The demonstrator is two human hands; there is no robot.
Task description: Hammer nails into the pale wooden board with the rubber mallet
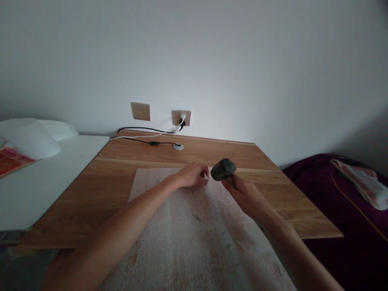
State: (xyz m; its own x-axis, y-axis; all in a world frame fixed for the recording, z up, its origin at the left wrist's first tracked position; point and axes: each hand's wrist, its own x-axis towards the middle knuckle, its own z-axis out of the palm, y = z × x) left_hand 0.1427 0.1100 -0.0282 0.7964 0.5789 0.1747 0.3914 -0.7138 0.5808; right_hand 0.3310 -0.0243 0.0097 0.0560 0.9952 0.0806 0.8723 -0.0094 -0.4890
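Note:
A whitish, worn wooden board [182, 242] lies on the wooden table, running from its middle toward me. Near the board's far edge, my left hand [193, 174] has thumb and index finger pinched together. A small pale thing shows between those fingertips, too small to name. Just to the right, my right hand [245, 195] is wrapped round the handle of a mallet [223, 169]. Its thick dark head is raised above the board, beside the left fingertips and apart from them. Most of the handle is hidden by my hand. A small sliver [197, 218] lies on the board.
Behind the table [109, 178] is a wall with a socket [181, 117] and plugged-in cables. A round cable grommet [178, 146] sits in the tabletop. To the left stands a white surface [69, 169] with white wrapping; purple fabric [318, 182] lies to the right.

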